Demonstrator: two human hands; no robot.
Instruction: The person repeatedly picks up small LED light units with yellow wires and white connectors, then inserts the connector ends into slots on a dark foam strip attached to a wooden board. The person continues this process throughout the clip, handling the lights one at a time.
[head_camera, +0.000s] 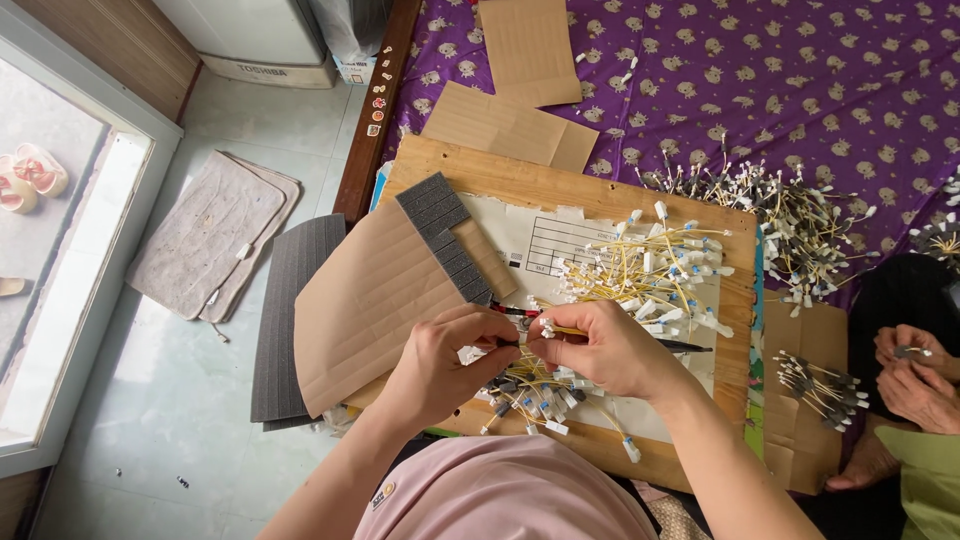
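Hands meet over the middle of a wooden board (470, 170) in the head view. The left hand (450, 360) and the right hand (600, 345) both pinch one thin yellow wire (560, 330) with small white connectors (546, 327) at its end, fingers (490, 325) of each hand closed tight on it, just above a loose heap of finished wires (535, 395) lying on the board. A bigger tangle of unworked wires (650, 270) rests farther up on a white paper sheet (540, 235). Cardboard (365, 300) and a strip of grey foam (445, 230) lie to the left.

The wire looks light and limp, likely to bend and snag on its neighbours; the plastic ends seem the firm spots to grip. At the right edge another person's hands (915, 365) hold a similar piece.
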